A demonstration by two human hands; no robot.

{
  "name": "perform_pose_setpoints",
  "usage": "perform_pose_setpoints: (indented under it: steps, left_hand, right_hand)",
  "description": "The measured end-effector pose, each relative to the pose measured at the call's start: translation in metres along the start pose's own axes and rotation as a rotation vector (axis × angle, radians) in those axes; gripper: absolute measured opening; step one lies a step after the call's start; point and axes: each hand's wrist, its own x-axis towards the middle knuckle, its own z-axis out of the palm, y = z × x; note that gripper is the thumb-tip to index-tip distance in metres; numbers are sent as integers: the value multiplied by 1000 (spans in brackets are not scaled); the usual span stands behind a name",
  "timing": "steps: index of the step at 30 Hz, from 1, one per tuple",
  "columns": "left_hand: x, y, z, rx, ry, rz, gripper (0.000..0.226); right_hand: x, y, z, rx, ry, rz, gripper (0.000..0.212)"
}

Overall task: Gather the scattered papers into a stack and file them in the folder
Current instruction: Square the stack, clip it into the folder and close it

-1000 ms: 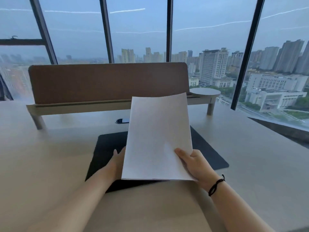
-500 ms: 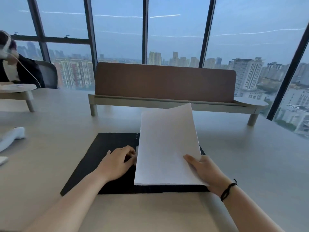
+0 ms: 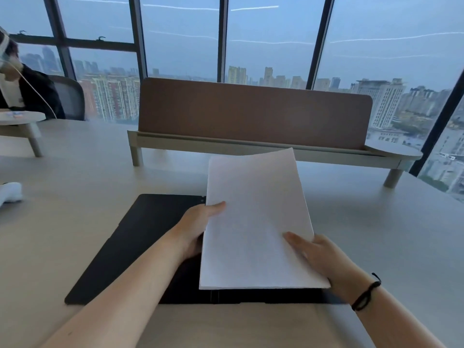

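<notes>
- Squared white paper stack [image 3: 256, 222] held tilted over the open black flat folder [image 3: 140, 247]
- Left hand [image 3: 198, 224] and right hand [image 3: 316, 254] pinch the stack's side edges
- Lower it level, aligned inside the folder's right half

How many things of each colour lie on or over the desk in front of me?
White: 2, paper stack and an object at the left edge.
Black: 1, open folder.
Brown: 1, divider panel.
Total: 4
</notes>
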Motion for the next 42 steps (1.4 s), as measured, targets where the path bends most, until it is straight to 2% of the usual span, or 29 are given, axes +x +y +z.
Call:
perform_pose_setpoints:
  steps: [2, 5, 9, 10, 13, 16, 18, 20, 21, 23, 24, 27, 29, 32, 35, 39, 42]
  left_hand:
    - [9, 1, -2, 55, 11, 15, 25]
    - [16, -1, -1, 97, 49, 62, 22]
    - [21, -7, -3, 106, 53, 88, 23]
    - [21, -8, -2, 107, 48, 91, 23]
    - [23, -13, 1, 123, 35, 102, 22]
    - [27, -18, 9, 209, 41, 87, 28]
    - [31, -21, 13, 300, 105, 64, 39]
    - [40, -26, 10, 501, 255, 120, 42]
    - [45, -29, 6, 690, 328, 169, 37]
    - [52, -33, -2, 1061, 398, 227, 25]
    - [51, -34, -2, 1152, 400, 211, 26]
    - [47, -37, 11, 1364, 400, 135, 58]
    - [48, -38, 18, 1520, 435, 116, 70]
    - [51, -37, 19, 1538, 466, 151, 56]
    - [51, -36, 19, 1514, 413, 224, 34]
    - [52, -31, 15, 1478, 301, 258, 34]
    - [54, -25, 6, 1307, 228, 201, 31]
  right_hand:
    - [2, -8, -10, 43, -99, 39, 19]
    - [9, -19, -22, 45, -222, 92, 29]
    - [29, -29, -36, 142, -304, 130, 68]
    - [36, -29, -38, 164, -280, 129, 64]
    - [47, -22, -37, 137, -165, 112, 32]
    - [54, -8, -43, 4, -125, 98, 29]
    - [54, -6, -54, -21, -86, 96, 31]
    - [52, -8, -70, -20, -41, 98, 31]
    - [51, -8, -78, -13, -26, 109, 30]
    - [50, -6, -90, 0, -4, 139, 30]
    - [50, -5, -94, 4, 3, 157, 31]
    - [51, -4, -98, 7, 8, 183, 32]
    - [50, -4, -95, 12, -8, 187, 32]
    - [49, -4, -92, 12, -40, 182, 33]
    - [48, -5, -88, 53, -52, 186, 29]
    - [47, -6, -80, 132, -83, 187, 27]
    - [47, -6, -75, 160, -99, 193, 27]
